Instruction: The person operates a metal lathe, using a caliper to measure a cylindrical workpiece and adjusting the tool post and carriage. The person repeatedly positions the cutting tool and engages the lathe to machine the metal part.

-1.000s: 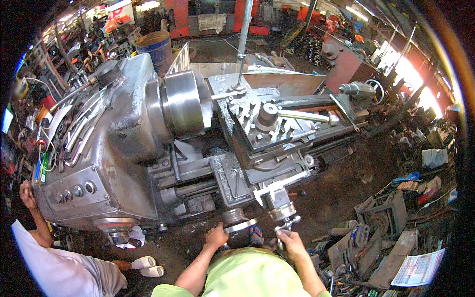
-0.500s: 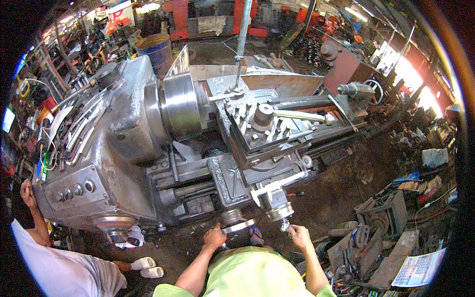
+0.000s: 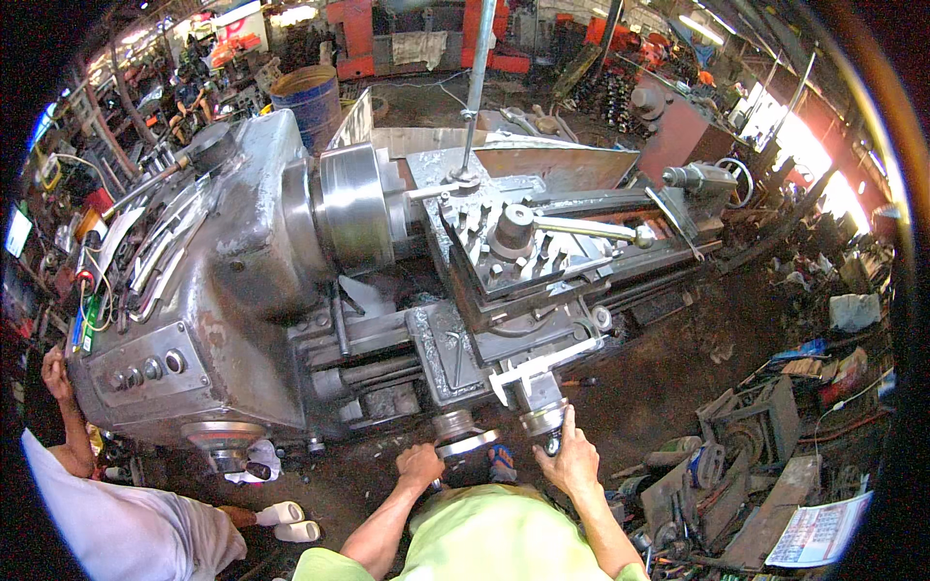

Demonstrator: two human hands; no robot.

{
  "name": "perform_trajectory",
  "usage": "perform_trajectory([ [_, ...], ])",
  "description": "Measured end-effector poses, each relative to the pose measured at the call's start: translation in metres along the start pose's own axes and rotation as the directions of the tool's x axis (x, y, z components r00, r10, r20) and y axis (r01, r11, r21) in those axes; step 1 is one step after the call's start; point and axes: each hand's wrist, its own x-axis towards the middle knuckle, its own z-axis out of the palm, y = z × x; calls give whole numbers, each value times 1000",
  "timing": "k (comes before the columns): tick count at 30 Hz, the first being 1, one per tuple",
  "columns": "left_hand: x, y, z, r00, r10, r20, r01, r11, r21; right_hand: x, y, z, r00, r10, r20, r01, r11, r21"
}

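Note:
My left hand [image 3: 419, 466] is closed around the handle of the carriage handwheel [image 3: 469, 443] at the front of a metal lathe. On the right, my right hand [image 3: 572, 463] grips the ball-ended crank handle [image 3: 552, 445] of the cross-slide dial [image 3: 542, 419], with one finger stretched up along the dial. A steel vernier caliper [image 3: 544, 366] lies across the slide just above that dial. Farther back, the tool post [image 3: 514, 230] with its long clamping lever [image 3: 581, 226] stands on the carriage. A boring bar [image 3: 423, 193] points from it toward the shiny chuck [image 3: 355, 208].
A co-worker's hand [image 3: 56, 375] touches the headstock's left end. Several long tools [image 3: 160, 257] lie on the headstock [image 3: 242, 261]. Metal parts and boards [image 3: 746, 426] crowd the floor at right, beside a calendar sheet [image 3: 820, 530]. A blue drum [image 3: 306, 102] stands behind.
My right hand has moved left and up over the cross-slide crank, whose ball end has swung slightly left. My left hand stays on the handwheel handle.

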Motion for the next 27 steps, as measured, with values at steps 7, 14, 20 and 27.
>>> perform_trajectory([
  [7, 3, -13, 12, 997, -76, -18, 75, 995, -58, 3, 7, 5, 998, -52, -27, 52, 999, 2],
  [14, 0, -11, 8, 996, -88, 28, 90, 993, -72, 19, 37, 3, 998, -28, 61, 1, 914, 405],
  [20, 1, -12, 10, 992, -107, 66, 112, 990, -88, 35, 69, 18, 983, -36, 179, -107, 681, 724],
  [27, 2, -15, 15, 992, -115, 50, 120, 986, -119, 44, 94, 35, 918, -155, 366, -349, 129, 928],
])
